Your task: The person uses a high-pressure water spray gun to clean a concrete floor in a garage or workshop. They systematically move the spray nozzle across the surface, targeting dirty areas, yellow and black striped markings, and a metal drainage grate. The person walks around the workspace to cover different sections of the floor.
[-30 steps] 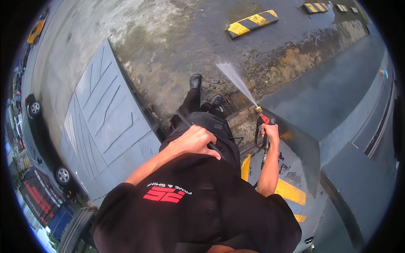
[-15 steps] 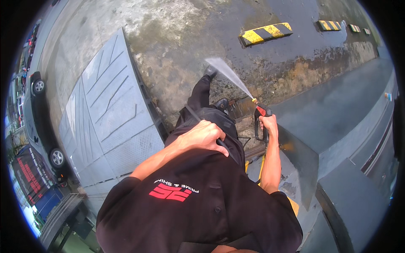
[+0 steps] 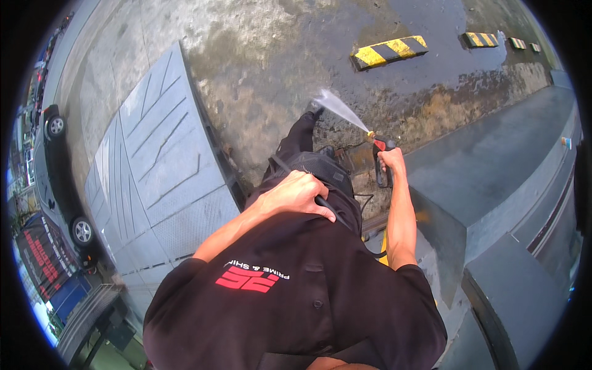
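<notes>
My right hand (image 3: 393,160) is wrapped around the grip of a black and red pressure washer gun (image 3: 383,146) with a yellowish nozzle. A white fan of water (image 3: 341,108) leaves it toward the upper left and passes close to one of my dark shoes. At my waist, my left hand (image 3: 301,193) is closed around a black hose (image 3: 324,203), part of which shows past the knuckles. Another stretch of dark hose loops below the gun, beside my hip. The trigger is mostly hidden by my fingers.
A grey metal ramp (image 3: 157,160) rises on my left. Yellow and black wheel stops (image 3: 390,51) lie ahead on wet concrete (image 3: 259,55). Grey wet panels (image 3: 468,172) run along my right. A dark car (image 3: 55,185) stands at the far left, near a banner (image 3: 44,258).
The gun has tipped slightly, and its spray now looks shorter, ending farther right. My forward foot has shifted a little to the right. Both hands keep their grips.
</notes>
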Demonstrator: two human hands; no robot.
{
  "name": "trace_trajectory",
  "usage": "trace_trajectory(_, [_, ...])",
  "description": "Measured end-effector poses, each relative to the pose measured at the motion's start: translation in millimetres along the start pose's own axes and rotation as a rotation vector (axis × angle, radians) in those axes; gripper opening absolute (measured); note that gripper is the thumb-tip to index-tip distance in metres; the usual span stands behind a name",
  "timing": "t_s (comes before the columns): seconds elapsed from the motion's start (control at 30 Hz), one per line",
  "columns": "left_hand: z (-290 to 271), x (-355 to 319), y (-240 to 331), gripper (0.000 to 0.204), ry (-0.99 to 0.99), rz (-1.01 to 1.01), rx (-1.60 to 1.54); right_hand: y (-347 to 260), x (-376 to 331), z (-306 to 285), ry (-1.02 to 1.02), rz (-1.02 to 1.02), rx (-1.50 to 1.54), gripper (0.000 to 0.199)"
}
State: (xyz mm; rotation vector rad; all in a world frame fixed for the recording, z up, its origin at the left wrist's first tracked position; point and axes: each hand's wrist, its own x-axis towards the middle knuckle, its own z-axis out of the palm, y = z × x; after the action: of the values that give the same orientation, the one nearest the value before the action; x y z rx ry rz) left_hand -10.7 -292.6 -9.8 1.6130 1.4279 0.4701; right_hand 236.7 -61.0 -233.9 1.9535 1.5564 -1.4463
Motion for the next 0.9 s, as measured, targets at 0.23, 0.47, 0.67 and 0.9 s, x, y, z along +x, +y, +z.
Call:
trace_trajectory(0.23, [-25,11,-10,0.057,0.047,-0.003,-0.002,-30,23,-3,0.126,-0.002,0.131,0.015])
trace_trajectory(0.47, [-58,39,-32,0.054,0.045,-0.031,-0.076,-60,31,0,0.227,-0.046,0.065,0.025])
trace_trajectory(0.67, [-109,83,-53,0.051,-0.007,-0.021,-0.119,-105,34,-7,0.251,0.004,0.017,0.040])
trace_trajectory(0.9, [-173,119,-85,0.049,0.076,-0.072,-0.194,-146,59,-34,0.249,0.052,0.346,0.012])
